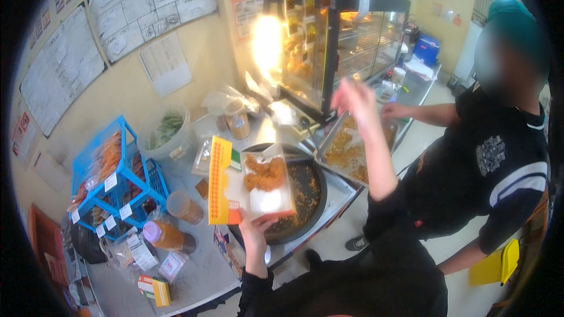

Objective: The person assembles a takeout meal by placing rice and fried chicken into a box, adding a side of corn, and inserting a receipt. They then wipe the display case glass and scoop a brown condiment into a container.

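Yellow-and-orange open box [220, 182] at the frame's centre, containing fried chicken [265, 173] and a white bundle [267, 202]; the left hand [254, 232] holds its lower edge, over a round dark pan [316, 211]; the blurred right hand [355, 101] is raised above a metal tray [339, 169], upper centre, its grip impossible to tell; a co-worker [452, 158] in black stands right.

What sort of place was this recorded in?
Likely a fried-chicken takeaway's kitchen: a carton holding fried chicken in the left hand, a metal tray of golden-brown pieces, and a lit glass food-warming cabinet.
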A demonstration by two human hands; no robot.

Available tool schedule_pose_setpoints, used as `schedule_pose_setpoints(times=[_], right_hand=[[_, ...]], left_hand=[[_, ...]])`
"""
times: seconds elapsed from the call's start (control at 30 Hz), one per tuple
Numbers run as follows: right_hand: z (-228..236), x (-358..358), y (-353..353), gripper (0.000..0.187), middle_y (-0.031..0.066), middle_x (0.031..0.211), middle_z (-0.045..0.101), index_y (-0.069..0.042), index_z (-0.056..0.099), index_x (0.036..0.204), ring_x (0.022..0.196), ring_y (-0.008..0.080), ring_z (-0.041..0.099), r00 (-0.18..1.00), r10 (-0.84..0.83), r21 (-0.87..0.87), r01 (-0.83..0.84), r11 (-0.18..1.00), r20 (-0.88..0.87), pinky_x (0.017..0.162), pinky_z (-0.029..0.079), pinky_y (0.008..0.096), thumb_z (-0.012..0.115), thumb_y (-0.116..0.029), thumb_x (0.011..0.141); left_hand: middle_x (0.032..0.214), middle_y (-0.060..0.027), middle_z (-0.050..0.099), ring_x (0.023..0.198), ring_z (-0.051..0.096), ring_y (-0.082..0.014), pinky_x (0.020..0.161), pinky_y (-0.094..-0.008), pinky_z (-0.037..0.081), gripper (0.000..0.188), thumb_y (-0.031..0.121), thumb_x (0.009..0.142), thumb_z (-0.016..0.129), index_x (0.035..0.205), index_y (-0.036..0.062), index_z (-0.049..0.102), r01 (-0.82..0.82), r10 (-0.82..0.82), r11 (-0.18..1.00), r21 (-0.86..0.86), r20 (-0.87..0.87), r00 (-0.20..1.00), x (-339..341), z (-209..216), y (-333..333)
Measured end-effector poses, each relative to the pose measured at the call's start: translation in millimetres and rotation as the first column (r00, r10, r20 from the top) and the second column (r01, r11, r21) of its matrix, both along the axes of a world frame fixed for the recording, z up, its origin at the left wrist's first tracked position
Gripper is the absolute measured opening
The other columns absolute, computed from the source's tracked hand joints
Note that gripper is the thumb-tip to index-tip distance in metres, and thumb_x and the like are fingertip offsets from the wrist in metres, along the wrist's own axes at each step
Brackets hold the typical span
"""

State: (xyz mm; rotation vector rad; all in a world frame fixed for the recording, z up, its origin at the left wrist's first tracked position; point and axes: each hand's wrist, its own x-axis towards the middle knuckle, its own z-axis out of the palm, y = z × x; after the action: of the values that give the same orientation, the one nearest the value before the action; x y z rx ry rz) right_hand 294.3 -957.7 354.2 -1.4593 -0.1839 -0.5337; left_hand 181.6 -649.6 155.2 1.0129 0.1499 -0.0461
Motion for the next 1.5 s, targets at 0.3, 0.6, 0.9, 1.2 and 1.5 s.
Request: schedule_pose_setpoints(times=[0.3,0.6,0.9,1.2,1.5], right_hand=[[98,260,-223,0.035,0.0125,0.1,0.059,-0.004,0.059,0.107,0.091,0.0246,0.06,0.927,-0.367,0.316,0.37,0.874,-0.073,0.07,0.051,0.0388,0.059,-0.033,0.087],[87,353,-293,0.036,0.0103,0.108,0.062,-0.001,0.059,0.118,0.096,0.0226,0.06,0.98,-0.124,0.093,0.111,0.99,0.154,0.088,0.048,0.0395,0.059,-0.024,0.09],[43,304,-223,0.042,0.0132,0.119,0.056,0.003,0.05,0.123,0.107,0.0239,0.054,0.964,-0.172,-0.017,0.179,0.984,0.201,0.095,0.043,0.0383,0.062,-0.016,0.088],[-37,-4,110,0.055,0.0146,0.137,0.045,0.003,0.032,0.139,0.123,0.0237,0.046,0.964,0.239,0.034,-0.245,0.969,0.118,0.105,0.036,0.0401,0.054,-0.001,0.09],[-150,-221,402,0.036,0.0085,0.117,0.059,0.004,0.05,0.124,0.105,0.0147,0.056,0.444,0.795,0.164,-0.822,0.545,-0.414,0.092,0.043,0.0303,0.055,-0.011,0.092]], left_hand=[[0.124,-0.0196,0.055,0.096,0.062,-0.0339,0.072,-0.0461,0.057,0.066,0.054,0.098,0.034,0.138,0.0017,0.034,-0.202,0.197,0.979,-0.034,-0.101,0.975,-39,51,20],[0.141,-0.0079,0.045,0.131,0.041,-0.0231,0.109,-0.0406,0.031,0.059,0.044,0.099,0.042,0.141,0.0034,0.035,-0.581,0.58,0.813,-0.03,-0.038,0.814,-125,92,68],[0.136,-0.008,0.05,0.12,0.053,-0.0227,0.091,-0.0386,0.05,0.057,0.044,0.098,0.044,0.14,0.0061,0.037,-0.853,0.851,0.522,-0.014,-0.064,0.521,-260,78,148],[0.134,-0.01,0.05,0.115,0.057,-0.025,0.073,-0.0407,0.059,0.063,0.049,0.096,0.044,0.14,0.0061,0.035,-0.883,0.882,0.467,0.051,-0.09,0.462,-373,17,284],[0.091,-0.0185,0.064,0.076,0.065,-0.0284,0.062,-0.0413,0.055,0.063,0.055,0.092,0.048,0.118,-0.0022,0.048,-0.832,0.839,0.544,0.107,-0.091,0.536,-417,-54,442]])
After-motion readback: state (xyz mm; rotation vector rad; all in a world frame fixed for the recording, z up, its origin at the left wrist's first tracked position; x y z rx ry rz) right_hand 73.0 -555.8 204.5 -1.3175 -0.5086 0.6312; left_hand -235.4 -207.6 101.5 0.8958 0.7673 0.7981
